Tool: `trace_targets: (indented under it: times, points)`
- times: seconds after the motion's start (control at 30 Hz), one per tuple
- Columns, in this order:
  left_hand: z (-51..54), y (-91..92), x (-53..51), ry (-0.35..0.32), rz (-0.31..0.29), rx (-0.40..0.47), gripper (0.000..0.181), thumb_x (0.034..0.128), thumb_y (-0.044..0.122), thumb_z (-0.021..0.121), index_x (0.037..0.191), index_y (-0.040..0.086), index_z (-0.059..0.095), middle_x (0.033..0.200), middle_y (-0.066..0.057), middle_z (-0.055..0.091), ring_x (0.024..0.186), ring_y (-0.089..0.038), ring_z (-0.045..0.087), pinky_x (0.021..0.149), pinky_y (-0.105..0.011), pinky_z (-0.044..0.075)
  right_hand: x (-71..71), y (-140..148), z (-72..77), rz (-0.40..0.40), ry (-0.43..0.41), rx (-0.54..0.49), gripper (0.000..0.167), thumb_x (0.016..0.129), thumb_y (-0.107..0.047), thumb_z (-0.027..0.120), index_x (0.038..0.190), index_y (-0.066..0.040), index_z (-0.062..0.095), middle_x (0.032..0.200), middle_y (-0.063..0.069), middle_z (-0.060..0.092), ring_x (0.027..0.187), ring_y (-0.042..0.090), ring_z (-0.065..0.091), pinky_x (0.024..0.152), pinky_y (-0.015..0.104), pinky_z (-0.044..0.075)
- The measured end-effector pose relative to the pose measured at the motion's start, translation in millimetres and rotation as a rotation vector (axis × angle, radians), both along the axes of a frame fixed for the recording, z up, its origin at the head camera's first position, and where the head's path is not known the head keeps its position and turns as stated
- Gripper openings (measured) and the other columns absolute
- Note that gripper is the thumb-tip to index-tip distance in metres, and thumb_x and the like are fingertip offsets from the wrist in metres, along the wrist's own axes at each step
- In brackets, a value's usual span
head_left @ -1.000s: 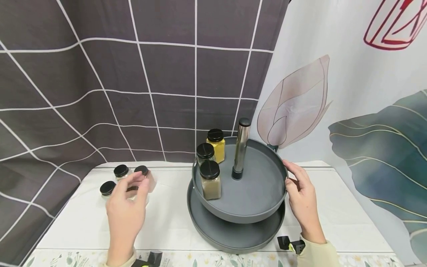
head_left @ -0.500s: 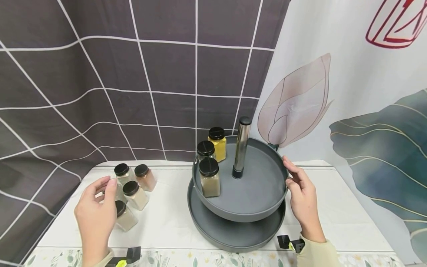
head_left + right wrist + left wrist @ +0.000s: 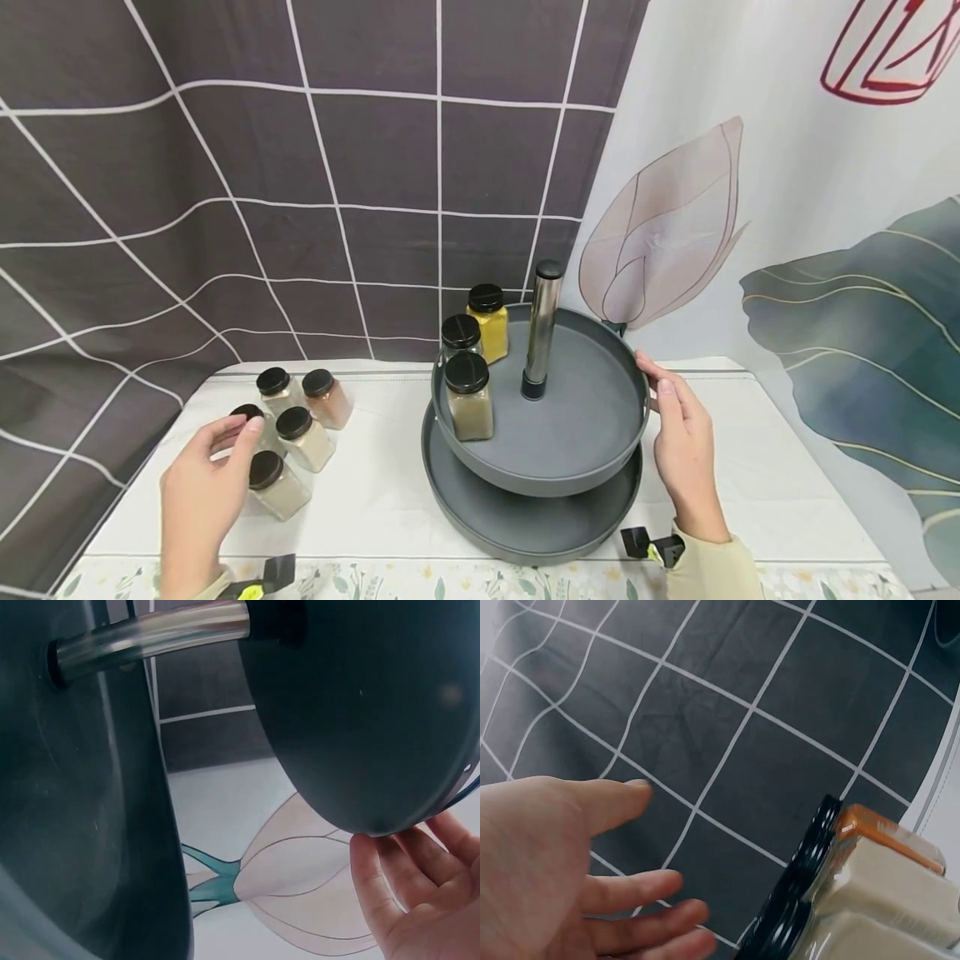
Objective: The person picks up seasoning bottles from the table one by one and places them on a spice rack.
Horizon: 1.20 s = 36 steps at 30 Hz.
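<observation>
Square clear-glass jars with black lids (image 3: 311, 451) were grouped, five together, to the left of a round, two-tier, dark-grey stand (image 3: 525, 533); three more were seated along the left side of its upper tier (image 3: 577, 433). Loading of the stand was judged to be in hand, and a firm pinch, made without neighbouring jars being knocked, seemed called for. Left of the stand, the left hand (image 3: 206, 475) was held beside the leftmost pale jar (image 3: 269, 435), thumb and fingers parted, nothing seen between them. Right of the stand, the upper tier was touched at its edge by the right hand (image 3: 684, 454), fingers extended.
</observation>
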<state>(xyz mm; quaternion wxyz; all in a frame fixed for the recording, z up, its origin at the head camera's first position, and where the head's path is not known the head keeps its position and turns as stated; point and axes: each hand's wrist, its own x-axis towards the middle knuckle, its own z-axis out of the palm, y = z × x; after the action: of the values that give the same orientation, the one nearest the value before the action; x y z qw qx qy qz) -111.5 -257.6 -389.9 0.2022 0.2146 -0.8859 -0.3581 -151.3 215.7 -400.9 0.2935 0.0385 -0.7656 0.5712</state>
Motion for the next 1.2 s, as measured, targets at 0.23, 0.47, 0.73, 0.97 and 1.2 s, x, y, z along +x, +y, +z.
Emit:
trace_targets:
  times: [0.23,0.47,0.73,0.97,1.2]
  points:
    - [-4.6,-10.3,-0.2,-0.181,-0.1,-0.024,0.065,0.1029,0.052,0.047,0.138,-0.003,0.053,0.13,-0.03,0.06,0.123,-0.05,0.051,0.097,-0.063,0.042,0.0,1,0.0,-0.025,-0.035,0.01,0.034,0.108,-0.012,0.046,0.136,-0.007,0.063,0.137,0.009,0.062,0.123,0.0,0.056,0.102,0.012,0.043]
    - [-8.9,-25.6,0.9,-0.325,-0.276,-0.048,0.076,0.1017,0.058,0.045,0.146,-0.004,0.043,0.138,-0.033,0.052,0.126,-0.054,0.048,0.098,-0.066,0.042,-0.3,4,-0.1,0.009,-0.063,0.005,0.035,0.108,-0.011,0.045,0.139,-0.007,0.06,0.141,0.009,0.059,0.126,0.001,0.053,0.103,0.012,0.042]
    - [-14.7,-32.2,4.8,-0.313,-0.4,-0.058,0.077,0.0982,0.054,0.058,0.146,-0.005,0.042,0.139,-0.034,0.052,0.127,-0.052,0.048,0.096,-0.066,0.042,0.3,6,0.8,0.077,-0.1,0.017,0.042,0.106,-0.004,0.038,0.146,-0.008,0.053,0.148,0.009,0.052,0.132,0.001,0.049,0.105,0.011,0.04]
    - [-18.8,-33.8,6.7,-0.288,-0.433,-0.041,0.08,0.0906,0.044,0.073,0.145,-0.005,0.042,0.137,-0.033,0.053,0.122,-0.053,0.052,0.094,-0.063,0.044,1.5,8,0.2,0.136,-0.092,0.05,0.051,0.101,0.003,0.034,0.149,-0.007,0.048,0.153,0.011,0.046,0.137,0.003,0.043,0.107,0.01,0.037]
    - [-21.7,-36.5,4.6,-0.271,-0.45,-0.074,0.078,0.0831,0.037,0.083,0.139,-0.005,0.05,0.13,-0.032,0.059,0.114,-0.048,0.06,0.09,-0.056,0.05,1.1,10,-0.4,0.174,-0.053,0.063,0.057,0.096,0.009,0.033,0.149,-0.005,0.047,0.153,0.014,0.045,0.14,0.005,0.04,0.11,0.011,0.034]
